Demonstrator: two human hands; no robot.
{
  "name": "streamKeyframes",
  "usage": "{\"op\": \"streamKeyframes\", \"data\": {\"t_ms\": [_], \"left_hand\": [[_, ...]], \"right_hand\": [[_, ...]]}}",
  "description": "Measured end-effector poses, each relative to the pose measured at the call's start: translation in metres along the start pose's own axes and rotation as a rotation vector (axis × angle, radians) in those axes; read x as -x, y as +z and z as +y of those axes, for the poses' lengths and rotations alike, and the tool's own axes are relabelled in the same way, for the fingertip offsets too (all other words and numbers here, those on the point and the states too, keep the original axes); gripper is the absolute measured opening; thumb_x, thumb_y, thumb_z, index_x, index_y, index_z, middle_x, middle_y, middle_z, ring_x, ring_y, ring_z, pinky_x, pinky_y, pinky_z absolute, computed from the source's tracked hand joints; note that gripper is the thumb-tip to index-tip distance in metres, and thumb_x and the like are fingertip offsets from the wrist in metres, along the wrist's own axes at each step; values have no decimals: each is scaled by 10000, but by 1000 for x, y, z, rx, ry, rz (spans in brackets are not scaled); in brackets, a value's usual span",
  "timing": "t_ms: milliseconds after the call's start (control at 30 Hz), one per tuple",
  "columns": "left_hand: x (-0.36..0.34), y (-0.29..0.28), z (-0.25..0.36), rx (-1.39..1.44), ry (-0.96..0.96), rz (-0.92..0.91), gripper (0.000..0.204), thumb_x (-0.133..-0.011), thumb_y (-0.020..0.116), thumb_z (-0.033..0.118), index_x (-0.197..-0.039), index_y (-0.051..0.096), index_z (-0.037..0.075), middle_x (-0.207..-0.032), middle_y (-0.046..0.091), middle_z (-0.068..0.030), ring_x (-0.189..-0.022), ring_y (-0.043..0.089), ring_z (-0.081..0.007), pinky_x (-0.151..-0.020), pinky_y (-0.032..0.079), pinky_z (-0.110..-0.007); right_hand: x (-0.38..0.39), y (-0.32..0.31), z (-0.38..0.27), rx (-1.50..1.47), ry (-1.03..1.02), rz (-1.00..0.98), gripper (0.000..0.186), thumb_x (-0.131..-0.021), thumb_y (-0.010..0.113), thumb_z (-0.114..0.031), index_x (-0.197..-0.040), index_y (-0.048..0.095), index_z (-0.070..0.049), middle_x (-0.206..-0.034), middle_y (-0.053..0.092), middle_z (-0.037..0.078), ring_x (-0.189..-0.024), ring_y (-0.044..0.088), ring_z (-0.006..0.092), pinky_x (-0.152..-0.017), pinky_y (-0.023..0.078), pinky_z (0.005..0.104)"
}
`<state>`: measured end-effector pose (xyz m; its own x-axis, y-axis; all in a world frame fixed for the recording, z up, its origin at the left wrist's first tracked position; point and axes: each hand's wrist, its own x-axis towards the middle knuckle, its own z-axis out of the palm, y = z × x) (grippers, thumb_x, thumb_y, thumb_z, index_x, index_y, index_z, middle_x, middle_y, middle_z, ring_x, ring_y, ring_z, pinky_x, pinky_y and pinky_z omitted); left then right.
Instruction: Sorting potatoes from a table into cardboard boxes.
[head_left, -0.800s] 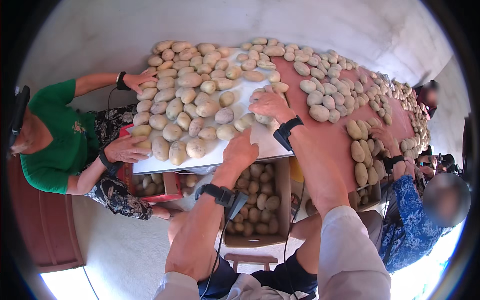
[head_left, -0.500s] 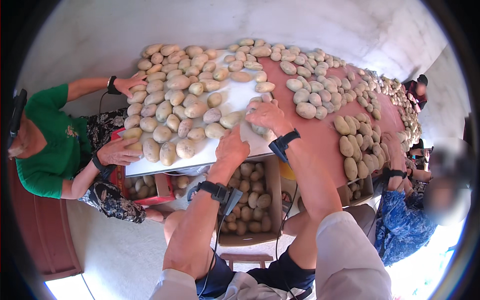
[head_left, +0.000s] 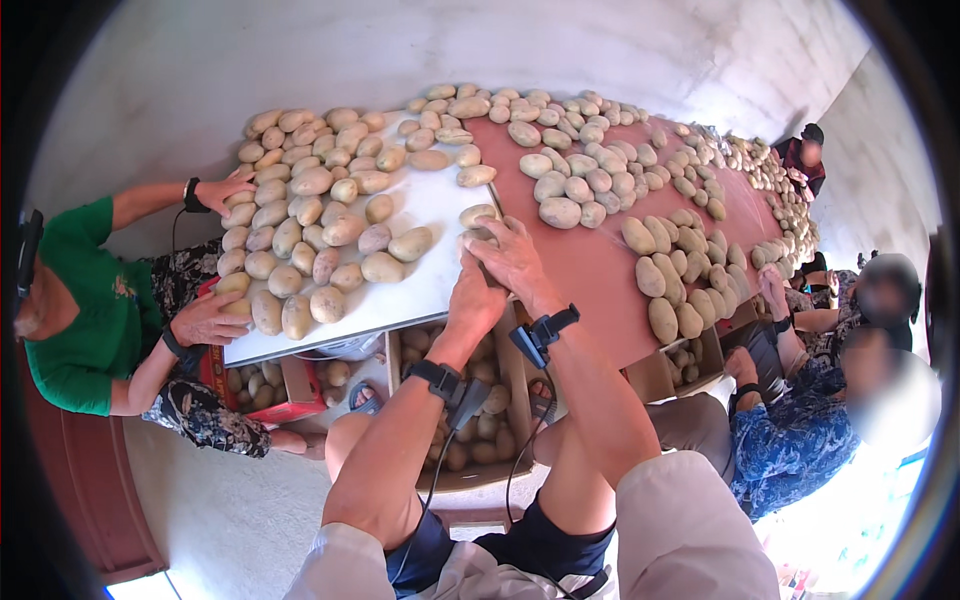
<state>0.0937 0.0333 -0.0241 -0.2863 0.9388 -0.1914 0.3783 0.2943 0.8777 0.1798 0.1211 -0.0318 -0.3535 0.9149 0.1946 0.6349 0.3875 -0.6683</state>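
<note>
Left hand [head_left: 477, 298] now nearer right hand [head_left: 514, 262], cardboard box [head_left: 485, 477] of potatoes [head_left: 487, 427] below.

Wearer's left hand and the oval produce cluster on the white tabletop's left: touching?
Apart. The head view shows a strip of white tabletop between the left hand and the nearest pieces of the oval produce cluster.

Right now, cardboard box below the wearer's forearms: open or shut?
Open: tan oval produce shows uncovered inside the box.
</note>
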Motion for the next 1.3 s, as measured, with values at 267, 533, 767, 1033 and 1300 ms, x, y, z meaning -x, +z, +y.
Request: {"op": "streamKeyframes", "data": {"t_ms": [267,533,767,1033,1300], "left_hand": [[0,18,-2,-149,173,46,685,-892,730,310,-1435,429,19,-1258,653,-293,-1202,614,-447,-984,504,-488],[-1,43,-10,-266,337,171,530,-828,818,276,-1227,600,4,-1122,705,-234,-1076,660,-421,-907,526,-477],[-11,35,-9,-287,237,76,620,-792,822,318,-1283,595,15,-1182,670,-242,-1133,633,-397,-943,517,-466],[32,3,49,34,219,-114,601,-817,800,269,-1294,557,-4,-1106,691,-135,-998,666,-236,-913,523,-360],[48,-26,57,404,272,-115,507,-938,707,251,-1359,523,36,-1031,672,-33,-845,621,-113,-655,478,-257]], "right_hand": [[25,-34,17,-469,152,-22,555,-896,738,-402,-1323,623,-67,-1254,638,233,-1167,625,351,-997,494,412],[42,-50,50,-586,303,-5,488,-902,762,-352,-1134,624,55,-1051,696,186,-939,690,240,-817,562,370],[64,-79,47,-1025,402,-99,457,-965,710,-407,-1181,619,-16,-1128,695,123,-1046,683,219,-918,563,413],[79,-122,22,-1230,261,-135,435,-964,707,-404,-1188,619,-42,-1139,691,104,-1062,677,209,-927,552,410],[78,-131,3,-1483,238,-96,253,-998,650,-305,-1147,643,-101,-1057,688,24,-965,661,160,-768,540,366]]}}
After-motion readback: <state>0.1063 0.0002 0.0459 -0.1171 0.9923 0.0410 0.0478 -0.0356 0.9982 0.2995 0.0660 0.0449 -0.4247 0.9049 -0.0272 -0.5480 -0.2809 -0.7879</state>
